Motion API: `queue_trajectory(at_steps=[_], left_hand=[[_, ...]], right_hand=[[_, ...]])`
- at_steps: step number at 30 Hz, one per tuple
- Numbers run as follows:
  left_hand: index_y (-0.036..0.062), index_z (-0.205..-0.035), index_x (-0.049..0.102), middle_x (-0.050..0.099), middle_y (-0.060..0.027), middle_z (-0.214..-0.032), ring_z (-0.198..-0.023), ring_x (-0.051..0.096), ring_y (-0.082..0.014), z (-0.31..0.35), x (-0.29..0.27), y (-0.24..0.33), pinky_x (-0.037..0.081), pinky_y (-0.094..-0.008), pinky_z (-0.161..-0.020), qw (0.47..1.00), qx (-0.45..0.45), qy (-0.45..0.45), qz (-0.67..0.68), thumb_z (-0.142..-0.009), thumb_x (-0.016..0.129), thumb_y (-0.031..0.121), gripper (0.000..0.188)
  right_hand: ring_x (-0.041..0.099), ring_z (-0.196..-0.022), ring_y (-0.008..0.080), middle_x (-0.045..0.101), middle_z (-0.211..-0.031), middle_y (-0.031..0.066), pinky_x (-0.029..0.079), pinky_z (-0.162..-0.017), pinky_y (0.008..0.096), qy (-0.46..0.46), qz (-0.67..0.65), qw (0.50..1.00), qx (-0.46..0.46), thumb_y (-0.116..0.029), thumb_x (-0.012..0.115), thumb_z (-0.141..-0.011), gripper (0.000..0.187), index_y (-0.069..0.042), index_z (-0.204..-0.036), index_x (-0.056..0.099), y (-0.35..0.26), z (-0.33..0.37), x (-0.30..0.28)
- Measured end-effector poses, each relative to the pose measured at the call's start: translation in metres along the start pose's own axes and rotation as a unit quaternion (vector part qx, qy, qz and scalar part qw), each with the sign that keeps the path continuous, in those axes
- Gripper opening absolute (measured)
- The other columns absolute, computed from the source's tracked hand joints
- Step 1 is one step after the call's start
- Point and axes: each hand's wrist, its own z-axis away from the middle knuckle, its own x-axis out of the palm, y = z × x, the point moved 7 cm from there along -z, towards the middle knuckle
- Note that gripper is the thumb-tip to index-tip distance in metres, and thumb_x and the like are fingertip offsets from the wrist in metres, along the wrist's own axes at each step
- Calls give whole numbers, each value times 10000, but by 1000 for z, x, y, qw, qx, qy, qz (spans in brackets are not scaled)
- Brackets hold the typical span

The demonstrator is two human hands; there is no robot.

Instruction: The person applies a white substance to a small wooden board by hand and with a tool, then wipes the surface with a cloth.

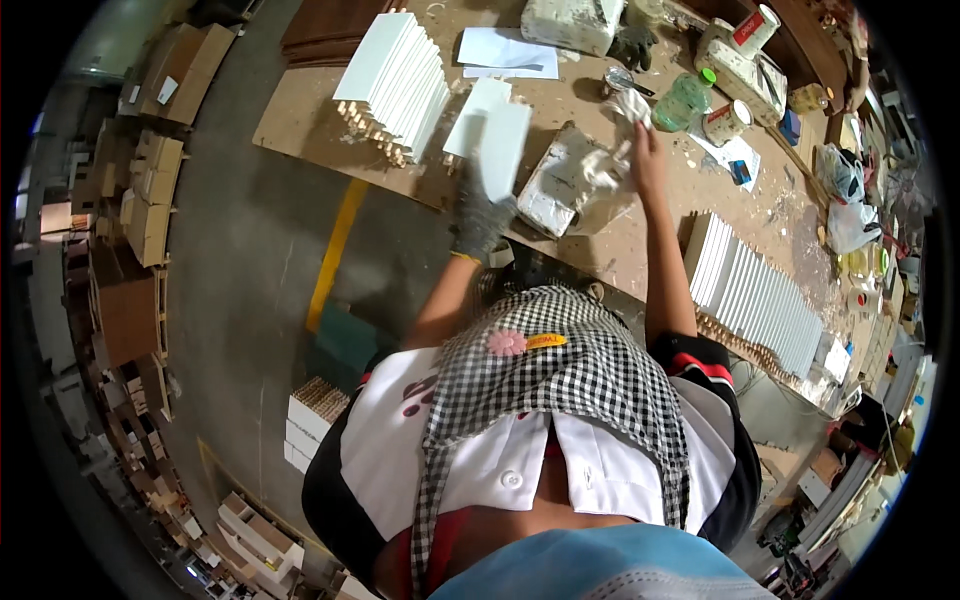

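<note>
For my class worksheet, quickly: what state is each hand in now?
Left hand: gloved, holding a white panel.
Right hand: closed on a white cloth.

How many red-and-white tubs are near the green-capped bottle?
2: one tub by the pale, stained block, another tub just right of the bottle. More may be hidden.

Held panel [507,145]: white
Stacked panels [400,75]: white faces, tan pegs [377,138]
Row of panels [760,290]: white faces, brown pegs
Cloth [629,104]: white
Glove [482,222]: mottled grey, yellow along the cuff [466,259]
Apron [560,375]: black-and-white gingham check
Flower patch [507,343]: pink
Tag [546,341]: yellow-orange, dark lettering
Shirt [500,460]: white front, black sleeves [738,435] with red and white stripes
Mask [590,565]: light blue
Bottle [683,103]: see-through green, brighter green cap [708,75]
Table [765,205]: brown, speckled with white
Floor [270,250]: grey with a yellow stripe [337,255]
</note>
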Motion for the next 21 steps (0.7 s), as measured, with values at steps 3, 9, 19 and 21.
queue_trajectory(at_steps=[3,9,19,21], left_hand=[[6,-1570,194,399,-294,-1489,-1349,425,-444,-53,-47,10,364,-483,-1122,996,5,22,-84,-721,779,191,1048],[23,-1548,275,419,-306,-1468,-1371,385,-463,-114,-38,-27,268,-551,-1162,941,44,-109,-319,-721,803,365,1039],[14,-1551,266,490,-313,-1409,-1268,521,-456,-127,-15,-46,450,-468,-1072,930,-87,-134,-330,-669,845,353,1109],[47,-1587,159,409,-322,-1482,-1337,452,-462,-132,-18,-65,389,-464,-1129,930,-50,-138,-336,-684,849,349,1176]], right_hand=[[536,-780,62,625,-905,-29,455,-709,232,-85,-184,966,158,-328,564,-1037,366,10,-1140,661,-13,52,-30],[435,-723,47,553,-857,-64,344,-639,218,-226,-70,935,263,-440,565,-1018,427,-38,-1111,676,19,167,-56],[479,-743,53,575,-819,-37,414,-638,248,-206,-15,938,279,-446,553,-1029,486,16,-1121,672,-19,232,-84],[476,-724,56,572,-801,-29,417,-627,257,-180,-42,944,273,-430,572,-1021,478,32,-1089,671,-23,238,-99]])
